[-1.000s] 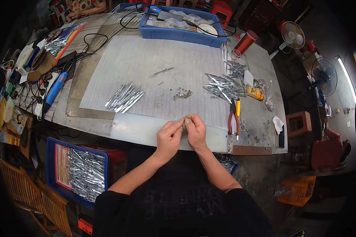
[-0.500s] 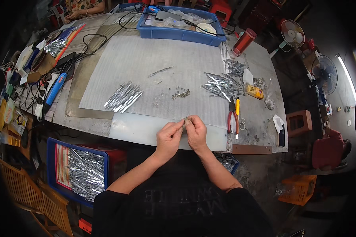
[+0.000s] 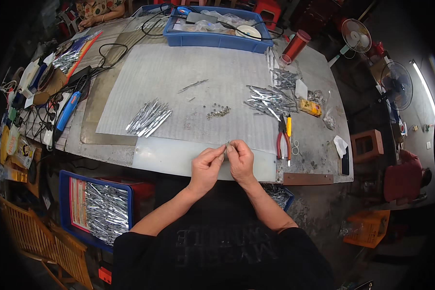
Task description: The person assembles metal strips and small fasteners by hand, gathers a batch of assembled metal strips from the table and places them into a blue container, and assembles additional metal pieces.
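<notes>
Over the white board at the table's near edge, my left hand and my right hand meet at the fingertips. Both are pinched around something too small to make out. Beyond them lies a cluster of small metal rings on the pale foam sheet. To the left on the sheet is a pile of slim silvery metal strips. A second pile of such strips lies to the right. One single strip rests farther back, with a tiny piece near it.
Red-handled pliers, a yellow-handled tool and small scissors lie right of my hands. A blue tub stands at the back. Below the table on the left, a blue crate holds many strips. Another person's hand rests far left.
My hands stay together in nearly the same place, still pinching. The whole view has shifted slightly; nothing on the table has visibly been moved.
</notes>
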`<state>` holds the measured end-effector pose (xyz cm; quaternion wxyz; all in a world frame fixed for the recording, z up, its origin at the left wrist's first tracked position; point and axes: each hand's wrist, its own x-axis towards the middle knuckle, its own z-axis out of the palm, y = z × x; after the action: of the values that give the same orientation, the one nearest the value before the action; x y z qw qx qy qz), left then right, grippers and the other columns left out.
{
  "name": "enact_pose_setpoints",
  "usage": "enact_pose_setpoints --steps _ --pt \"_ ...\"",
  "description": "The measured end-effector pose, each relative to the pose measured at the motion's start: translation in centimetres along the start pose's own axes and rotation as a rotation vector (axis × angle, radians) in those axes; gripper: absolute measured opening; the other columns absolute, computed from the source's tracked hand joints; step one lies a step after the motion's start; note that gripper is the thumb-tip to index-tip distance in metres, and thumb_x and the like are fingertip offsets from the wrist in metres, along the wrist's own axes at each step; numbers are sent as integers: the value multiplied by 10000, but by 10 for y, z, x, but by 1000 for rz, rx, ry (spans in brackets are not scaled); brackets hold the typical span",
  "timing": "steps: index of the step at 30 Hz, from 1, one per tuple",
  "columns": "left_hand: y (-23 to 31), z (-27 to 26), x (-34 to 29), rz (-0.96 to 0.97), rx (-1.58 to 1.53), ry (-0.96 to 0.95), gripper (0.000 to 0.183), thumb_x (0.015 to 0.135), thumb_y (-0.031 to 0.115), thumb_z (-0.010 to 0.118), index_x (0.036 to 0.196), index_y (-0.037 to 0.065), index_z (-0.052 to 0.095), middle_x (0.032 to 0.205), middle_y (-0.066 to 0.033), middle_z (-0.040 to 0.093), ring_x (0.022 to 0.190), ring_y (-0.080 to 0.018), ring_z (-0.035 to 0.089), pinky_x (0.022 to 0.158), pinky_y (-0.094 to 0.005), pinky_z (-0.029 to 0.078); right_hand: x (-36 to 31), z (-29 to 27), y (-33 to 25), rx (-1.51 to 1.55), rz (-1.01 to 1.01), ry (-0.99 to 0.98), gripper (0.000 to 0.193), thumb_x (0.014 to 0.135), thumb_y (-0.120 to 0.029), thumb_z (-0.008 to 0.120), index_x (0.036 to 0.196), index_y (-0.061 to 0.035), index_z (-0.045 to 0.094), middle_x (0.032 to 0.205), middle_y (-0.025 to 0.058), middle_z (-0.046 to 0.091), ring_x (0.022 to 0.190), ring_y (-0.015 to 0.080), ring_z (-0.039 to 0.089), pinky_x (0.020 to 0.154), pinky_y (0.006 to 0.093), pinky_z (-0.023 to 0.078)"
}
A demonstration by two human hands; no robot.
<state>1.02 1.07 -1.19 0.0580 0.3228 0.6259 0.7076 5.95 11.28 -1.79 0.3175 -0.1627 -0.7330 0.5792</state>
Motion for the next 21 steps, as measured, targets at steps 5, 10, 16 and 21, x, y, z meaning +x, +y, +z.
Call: enact_pose_setpoints --steps 5,10,16,21 --pt "3 0 0 37 52 -22 213 805 -16 534 1007 2 599 733 -59 557 629 -97 499 552 -212 404 -3 -3 3 15 -2 27 116 811 -91 527 782 21 515 643 52 510 582 97 451 526 253 394" --pt "2 1 -2 -56 -41 -28 215 805 -13 536 1010 5 598 740 -63 559 630 -108 505 553 -214 407 -4 -3 2 44 59 7 115 811 -90 527 779 20 513 639 51 509 579 96 445 518 251 388" --pt "1 3 -2 -45 12 -40 222 800 -10 545 1012 22 601 734 -81 562 614 -140 520 540 -228 414 -3 -7 2 72 88 -10 118 813 -94 533 791 21 521 656 53 514 588 94 453 527 244 391" --pt "3 -6 6 119 189 -82 206 791 -5 554 988 24 606 724 -93 559 588 -174 529 524 -253 421 4 -20 0 48 93 -110 130 819 -103 534 807 26 540 647 59 523 594 104 472 547 245 400"
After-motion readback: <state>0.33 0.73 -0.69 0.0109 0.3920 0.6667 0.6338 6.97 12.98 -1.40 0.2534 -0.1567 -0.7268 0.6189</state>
